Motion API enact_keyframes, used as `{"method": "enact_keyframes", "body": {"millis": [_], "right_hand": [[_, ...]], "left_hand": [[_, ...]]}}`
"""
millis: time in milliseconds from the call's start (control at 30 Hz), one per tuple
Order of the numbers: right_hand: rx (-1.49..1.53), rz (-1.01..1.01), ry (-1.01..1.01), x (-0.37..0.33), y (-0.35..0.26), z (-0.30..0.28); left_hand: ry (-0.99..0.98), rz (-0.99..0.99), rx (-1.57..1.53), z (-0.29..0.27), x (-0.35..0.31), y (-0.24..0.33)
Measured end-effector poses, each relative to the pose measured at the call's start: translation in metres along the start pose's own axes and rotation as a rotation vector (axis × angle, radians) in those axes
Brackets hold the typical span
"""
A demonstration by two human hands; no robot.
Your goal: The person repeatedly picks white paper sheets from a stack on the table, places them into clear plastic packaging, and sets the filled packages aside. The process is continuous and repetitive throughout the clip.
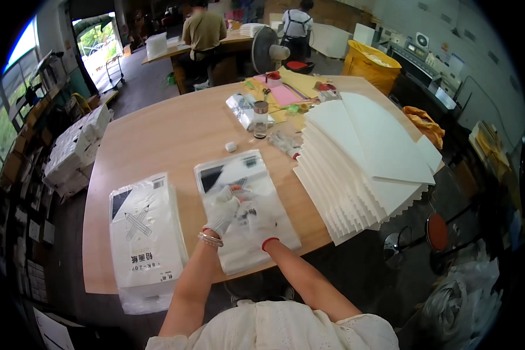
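Observation:
A pile of clear plastic bags (271,189) with a dark corner and a printed pencil picture lies in front of me. My left hand (223,209), in a white glove with a beaded bracelet at the wrist, is over the bags' middle. Its fingers look bent and closed on the top plastic bag. My right hand (261,224), in a white glove with a red cuff, rests low over the same pile. Its fingers blend into the white plastic and cannot be made out. Left of the pile lies a thick stack of matching filled packs (140,233).
White paper sheets (361,146) spread in a fanned stack on the right. Beyond the bags stand a glass jar (261,119), a small white lump (231,147) and a plastic-wrapped bundle (239,111). Coloured papers (283,93) lie farther back. A fan (265,51) and two people are beyond the table.

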State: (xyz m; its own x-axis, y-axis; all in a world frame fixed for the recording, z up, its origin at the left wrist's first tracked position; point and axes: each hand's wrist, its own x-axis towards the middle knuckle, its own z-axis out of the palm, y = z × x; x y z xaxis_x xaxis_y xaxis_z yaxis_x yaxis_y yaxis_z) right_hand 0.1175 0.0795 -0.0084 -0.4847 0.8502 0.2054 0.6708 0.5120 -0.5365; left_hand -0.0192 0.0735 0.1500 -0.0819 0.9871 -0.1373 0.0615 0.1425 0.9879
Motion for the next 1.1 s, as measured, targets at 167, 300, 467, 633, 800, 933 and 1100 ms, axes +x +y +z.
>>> {"method": "enact_keyframes", "body": {"millis": [167,300,467,633,800,933,1100], "right_hand": [[0.173,-0.111,-0.108,-0.040,-0.054,-0.120],[0.030,-0.375,0.135,-0.060,-0.072,-0.318],[-0.735,-0.030,0.455,-0.046,-0.009,-0.416],[-0.677,-0.009,0.345,-0.049,0.028,-0.432],[-1.304,-0.187,0.361,-0.068,-0.021,-0.408],[-0.342,-0.523,-0.075,-0.131,-0.126,-0.384],[0.968,0.360,0.276,-0.219,-0.004,-0.366]], "left_hand": [[0.117,0.439,0.740,0.012,-0.016,0.001],[0.353,0.775,0.985,0.002,-0.049,0.022],[0.177,0.855,0.745,0.026,-0.065,0.048],[-0.309,0.457,0.245,0.067,-0.105,0.073],[-0.793,0.018,-0.743,0.122,-0.107,0.089],[-0.762,-0.565,-0.910,0.113,-0.104,0.112],[-0.766,-0.109,-0.353,0.070,-0.141,0.114]]}}
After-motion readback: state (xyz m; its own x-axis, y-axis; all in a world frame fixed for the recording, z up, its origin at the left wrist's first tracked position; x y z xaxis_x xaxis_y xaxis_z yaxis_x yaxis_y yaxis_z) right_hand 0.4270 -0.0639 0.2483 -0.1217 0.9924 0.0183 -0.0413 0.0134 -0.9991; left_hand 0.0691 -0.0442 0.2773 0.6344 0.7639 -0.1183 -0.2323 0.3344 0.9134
